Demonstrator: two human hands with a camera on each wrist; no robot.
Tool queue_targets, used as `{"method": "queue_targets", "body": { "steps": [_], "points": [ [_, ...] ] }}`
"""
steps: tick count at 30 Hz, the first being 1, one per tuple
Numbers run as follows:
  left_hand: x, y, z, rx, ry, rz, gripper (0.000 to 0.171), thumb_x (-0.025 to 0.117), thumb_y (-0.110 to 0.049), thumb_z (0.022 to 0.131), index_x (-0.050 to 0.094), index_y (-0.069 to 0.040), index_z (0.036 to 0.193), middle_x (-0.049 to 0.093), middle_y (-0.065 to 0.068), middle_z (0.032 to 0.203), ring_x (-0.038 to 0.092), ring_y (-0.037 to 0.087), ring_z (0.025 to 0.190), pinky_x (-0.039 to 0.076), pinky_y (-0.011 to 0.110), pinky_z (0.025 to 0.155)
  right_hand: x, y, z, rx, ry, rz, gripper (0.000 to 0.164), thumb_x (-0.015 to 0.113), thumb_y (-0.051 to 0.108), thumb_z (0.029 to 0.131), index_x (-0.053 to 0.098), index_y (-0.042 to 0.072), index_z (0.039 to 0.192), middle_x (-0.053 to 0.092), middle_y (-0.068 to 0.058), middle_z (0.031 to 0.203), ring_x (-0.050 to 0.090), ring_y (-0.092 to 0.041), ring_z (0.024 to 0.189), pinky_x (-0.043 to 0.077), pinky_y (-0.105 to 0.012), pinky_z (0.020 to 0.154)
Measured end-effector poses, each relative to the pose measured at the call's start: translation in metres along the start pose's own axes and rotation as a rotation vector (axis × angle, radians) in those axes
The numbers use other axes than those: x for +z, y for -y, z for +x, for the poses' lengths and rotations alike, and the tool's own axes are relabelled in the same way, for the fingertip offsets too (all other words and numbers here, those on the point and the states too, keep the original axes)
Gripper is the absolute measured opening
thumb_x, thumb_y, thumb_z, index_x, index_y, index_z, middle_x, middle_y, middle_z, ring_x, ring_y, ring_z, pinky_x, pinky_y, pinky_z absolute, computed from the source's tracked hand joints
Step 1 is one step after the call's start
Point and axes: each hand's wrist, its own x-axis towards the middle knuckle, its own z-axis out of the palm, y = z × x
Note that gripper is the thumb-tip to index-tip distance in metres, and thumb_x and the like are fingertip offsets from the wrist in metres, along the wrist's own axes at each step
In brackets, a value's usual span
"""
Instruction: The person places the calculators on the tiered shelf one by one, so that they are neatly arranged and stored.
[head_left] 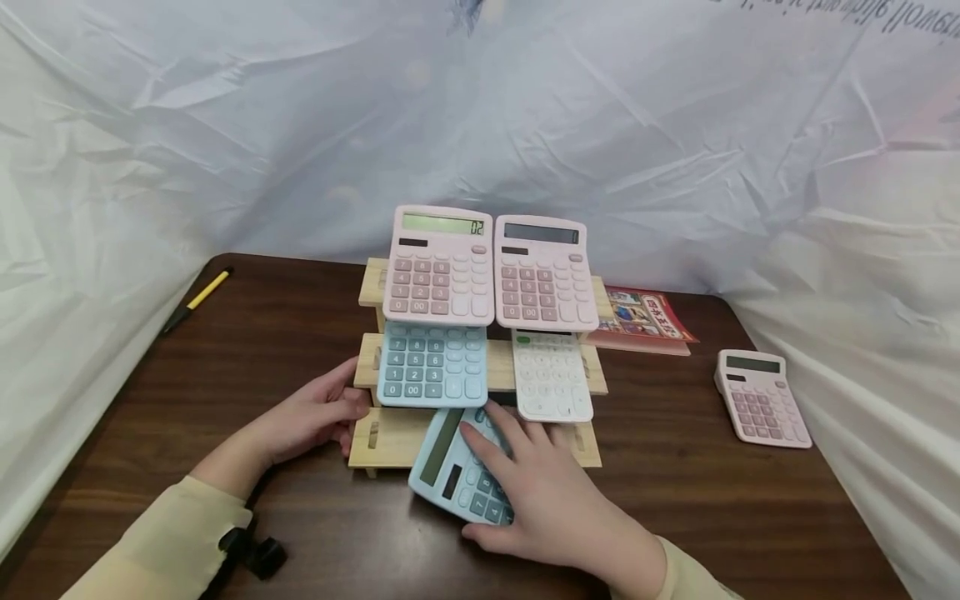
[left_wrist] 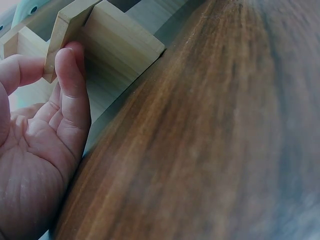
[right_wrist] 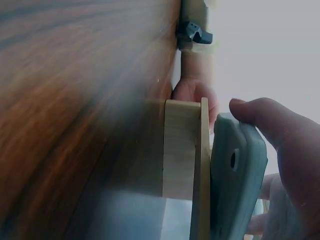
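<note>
The right hand [head_left: 547,492] lies over the blue calculator [head_left: 450,467] on the lowest step of the wooden tiered stand [head_left: 390,433]. The fingers are spread over the keypad and the thumb curls round the calculator's edge, as the right wrist view shows [right_wrist: 260,120]. The hand covers roughly half of the keypad; only the display end and a few keys show. The calculator sits askew, its lower corner hanging past the front of the step over the table.

The left hand [head_left: 315,412] grips the left end of the stand, thumb and fingers pinching the edge of a plank [left_wrist: 62,37]. Both hands are apart, one at each side of the lowest step.

Hidden or unclear items:
- The upper parts of the second blue calculator [head_left: 432,364] and the white calculator [head_left: 552,377] on the middle step lie behind the two pink calculators [head_left: 441,265] [head_left: 544,273] on the top step.
- The red booklet [head_left: 645,317] is partly behind the stand; its print is illegible.
- A small black object [head_left: 258,552] by the left sleeve cannot be identified.
- Both wrist views are blurred away from the hands.

The surface is a dark brown wood-grain table [head_left: 750,517]. A third pink calculator [head_left: 761,397] lies flat near its right edge, well apart from the stand. A yellow and black pen [head_left: 197,300] lies at the far left corner. Creased white sheeting [head_left: 225,125] encloses the table at the back and both sides.
</note>
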Motion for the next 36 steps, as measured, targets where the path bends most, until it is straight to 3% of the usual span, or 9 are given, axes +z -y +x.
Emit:
{"method": "queue_targets", "body": {
  "steps": [6, 11, 17, 25, 30, 33, 36],
  "points": [
    [0.000, 0.001, -0.002, 0.014, 0.013, -0.009, 0.066, 0.049, -0.005, 0.100, 0.013, -0.021, 0.153, 0.060, 0.032, 0.110, 0.063, 0.035, 0.072, 0.055, 0.052, 0.058, 0.006, 0.008, 0.009, 0.031, -0.002, -0.032, 0.097, 0.047, 0.082, 0.077, 0.027, 0.026, 0.154, 0.035, -0.015, 0.147, 0.036, -0.035, 0.131, 0.040, -0.056, 0.086],
    [0.000, 0.000, -0.004, 0.040, 0.036, -0.020, 0.064, 0.046, -0.003, 0.101, 0.012, -0.019, 0.153, 0.060, 0.032, 0.109, 0.063, 0.035, 0.071, 0.054, 0.052, 0.056, 0.005, 0.006, 0.010, 0.002, 0.047, 0.007, 0.103, 0.048, 0.085, 0.074, 0.019, 0.029, 0.156, 0.027, -0.015, 0.152, 0.027, -0.036, 0.137, 0.038, -0.060, 0.091],
    [0.000, -0.001, -0.003, 0.030, 0.021, -0.004, 0.064, 0.048, -0.004, 0.100, 0.014, -0.020, 0.152, 0.059, 0.032, 0.110, 0.062, 0.037, 0.071, 0.054, 0.053, 0.057, -0.003, -0.005, 0.005, -0.136, 0.193, 0.107, 0.108, 0.056, 0.081, 0.072, 0.007, 0.034, 0.156, 0.000, -0.001, 0.162, -0.007, -0.031, 0.146, 0.034, -0.065, 0.097],
    [0.000, 0.000, -0.002, 0.011, 0.013, -0.003, 0.067, 0.049, -0.004, 0.100, 0.012, -0.021, 0.153, 0.059, 0.032, 0.112, 0.063, 0.036, 0.072, 0.054, 0.054, 0.057, -0.015, -0.016, 0.003, -0.244, 0.273, 0.151, 0.113, 0.077, 0.061, 0.071, 0.007, 0.032, 0.156, -0.006, 0.000, 0.162, -0.006, -0.027, 0.147, 0.030, -0.063, 0.105],
    [0.000, -0.002, -0.002, 0.011, 0.005, 0.006, 0.066, 0.050, -0.005, 0.100, 0.013, -0.021, 0.153, 0.060, 0.032, 0.110, 0.062, 0.035, 0.070, 0.054, 0.053, 0.057, -0.018, -0.018, 0.004, -0.281, 0.212, 0.132, 0.103, 0.082, 0.045, 0.074, 0.018, 0.038, 0.154, 0.002, 0.003, 0.162, 0.005, -0.030, 0.146, 0.040, -0.061, 0.097],
    [0.000, -0.001, -0.001, 0.014, 0.015, 0.002, 0.066, 0.049, -0.004, 0.100, 0.013, -0.021, 0.153, 0.060, 0.032, 0.110, 0.062, 0.035, 0.071, 0.054, 0.053, 0.057, -0.016, -0.013, 0.003, -0.285, 0.159, 0.114, 0.091, 0.077, 0.048, 0.080, 0.022, 0.041, 0.152, 0.006, 0.002, 0.162, 0.010, -0.033, 0.145, 0.041, -0.061, 0.096],
    [0.000, -0.001, 0.000, 0.017, 0.015, 0.001, 0.066, 0.049, -0.005, 0.100, 0.014, -0.021, 0.153, 0.060, 0.032, 0.110, 0.062, 0.035, 0.071, 0.055, 0.053, 0.057, -0.012, -0.007, 0.003, -0.289, 0.138, 0.101, 0.085, 0.068, 0.055, 0.085, 0.021, 0.038, 0.153, 0.006, -0.002, 0.162, 0.008, -0.034, 0.145, 0.035, -0.061, 0.103]
  ]
}}
